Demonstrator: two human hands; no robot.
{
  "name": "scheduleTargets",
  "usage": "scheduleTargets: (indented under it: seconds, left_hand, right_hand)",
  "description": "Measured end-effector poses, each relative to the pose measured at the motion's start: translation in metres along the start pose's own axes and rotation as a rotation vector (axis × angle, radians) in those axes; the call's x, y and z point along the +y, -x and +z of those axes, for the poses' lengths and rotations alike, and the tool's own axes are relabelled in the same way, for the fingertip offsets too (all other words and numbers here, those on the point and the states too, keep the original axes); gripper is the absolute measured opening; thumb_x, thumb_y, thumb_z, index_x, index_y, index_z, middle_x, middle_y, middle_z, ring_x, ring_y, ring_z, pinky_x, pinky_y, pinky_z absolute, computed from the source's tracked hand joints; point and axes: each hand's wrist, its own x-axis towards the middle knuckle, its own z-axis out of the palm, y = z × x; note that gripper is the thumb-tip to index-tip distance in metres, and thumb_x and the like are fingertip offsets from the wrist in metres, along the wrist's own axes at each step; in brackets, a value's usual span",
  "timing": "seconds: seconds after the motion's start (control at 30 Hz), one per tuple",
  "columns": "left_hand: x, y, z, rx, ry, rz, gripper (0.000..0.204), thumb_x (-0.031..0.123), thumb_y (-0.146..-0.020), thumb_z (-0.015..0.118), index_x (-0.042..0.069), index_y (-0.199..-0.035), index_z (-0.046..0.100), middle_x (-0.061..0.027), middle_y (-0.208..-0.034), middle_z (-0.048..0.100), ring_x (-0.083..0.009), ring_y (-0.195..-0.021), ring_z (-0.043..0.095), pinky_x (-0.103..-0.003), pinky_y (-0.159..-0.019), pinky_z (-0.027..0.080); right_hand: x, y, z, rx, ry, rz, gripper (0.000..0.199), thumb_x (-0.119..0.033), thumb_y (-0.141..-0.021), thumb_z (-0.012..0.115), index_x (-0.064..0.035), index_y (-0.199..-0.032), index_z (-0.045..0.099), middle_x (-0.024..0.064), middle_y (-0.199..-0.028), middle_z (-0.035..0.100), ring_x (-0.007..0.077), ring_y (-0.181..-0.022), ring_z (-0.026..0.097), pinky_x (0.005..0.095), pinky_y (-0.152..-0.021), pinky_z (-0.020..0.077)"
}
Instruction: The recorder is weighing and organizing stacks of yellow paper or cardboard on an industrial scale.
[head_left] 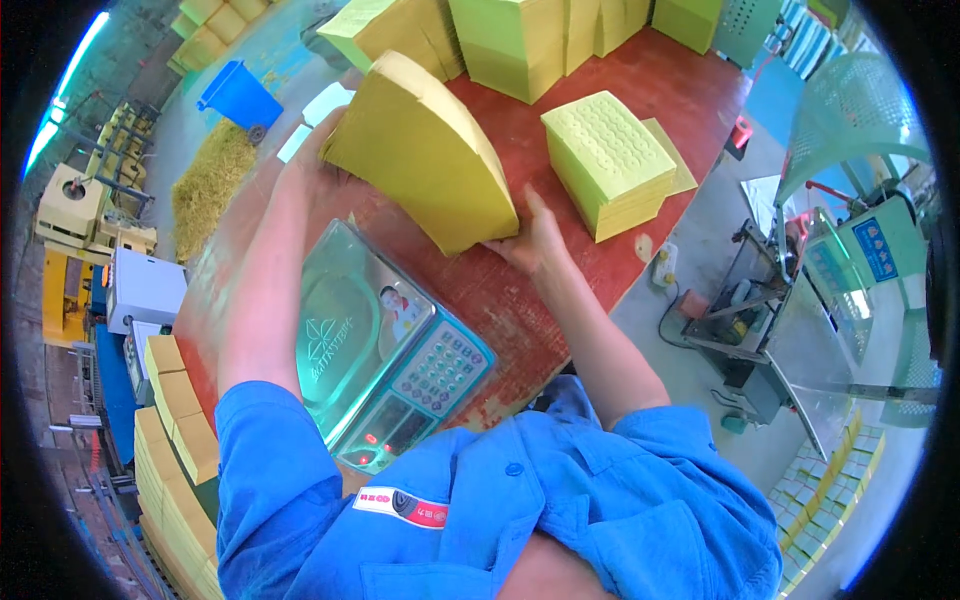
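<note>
I see a red-brown table (520, 300). Below my hands stands a digital scale (385, 350), right of them a yellow paper stack (610, 160).

I take the weighing scale (385, 350) as my landmark. Just beyond it, the tilted yellow sheet bundle (425, 150) blocks the way straight across the red table (560, 310). Right of the scale I see bare tabletop up to the table's edge. Farther beyond and to the right, the embossed yellow stack (612, 160) stands in the way, with a bare strip between it and the bundle. Tall yellow stacks (520, 40) wall off the far side.
</note>
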Motion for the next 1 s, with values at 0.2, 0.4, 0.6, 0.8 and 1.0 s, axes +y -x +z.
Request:
scheduleTargets:
  seconds: [0.2,0.4,0.6,0.8,1.0]
  left_hand:
    - [0.013,-0.006,0.010,-0.089,-0.321,-0.036,0.053,0.045,-0.084,0.066,0.012,-0.125,0.056,-0.0052,-0.114,0.064,-0.0169,-0.100,0.063,-0.037,-0.087,0.052]
    - [0.003,0.014,0.037,-0.140,-0.427,-0.005,0.066,0.041,-0.079,0.074,0.005,-0.130,0.052,-0.0085,-0.123,0.062,-0.0175,-0.109,0.061,-0.034,-0.092,0.050]
    - [-0.004,0.026,0.043,-0.061,-0.350,0.129,0.064,0.044,-0.082,0.070,0.006,-0.130,0.053,-0.0087,-0.123,0.062,-0.0207,-0.113,0.059,-0.040,-0.095,0.049]
    - [-0.021,0.023,0.039,-0.187,0.189,0.184,0.051,0.041,-0.094,0.051,0.007,-0.132,0.051,-0.0100,-0.131,0.057,-0.0228,-0.118,0.056,-0.038,-0.101,0.042]
    - [-0.034,0.047,0.048,-0.102,0.081,-0.051,0.058,0.047,-0.090,0.054,0.015,-0.139,0.045,-0.0101,-0.137,0.051,-0.0314,-0.126,0.047,-0.065,-0.099,0.035]
  right_hand:
    - [0.010,0.052,-0.009,0.243,0.135,-0.150,0.062,-0.038,-0.098,0.047,0.0070,-0.138,0.033,0.0272,-0.133,0.047,0.0386,-0.127,0.046,0.0509,-0.101,0.0421]
    - [-0.016,0.095,-0.037,0.301,0.726,-0.322,0.053,-0.019,-0.091,0.059,0.0081,-0.133,0.042,0.0274,-0.123,0.057,0.0289,-0.102,0.063,0.0316,-0.066,0.0539]
    - [0.010,0.086,-0.037,0.291,1.175,-0.651,0.060,-0.018,-0.085,0.065,0.0054,-0.136,0.043,0.0236,-0.132,0.054,0.0312,-0.114,0.058,0.0345,-0.091,0.0482]
    - [0.015,0.063,-0.020,0.276,1.487,-0.898,0.062,-0.018,-0.083,0.067,0.0037,-0.135,0.040,0.0275,-0.135,0.048,0.0413,-0.125,0.047,0.0417,-0.103,0.0404]
    - [0.009,0.038,-0.025,0.271,1.554,-0.794,0.054,-0.014,-0.081,0.067,-0.0086,-0.132,0.048,0.0250,-0.126,0.053,0.0395,-0.114,0.054,0.0443,-0.092,0.0478]
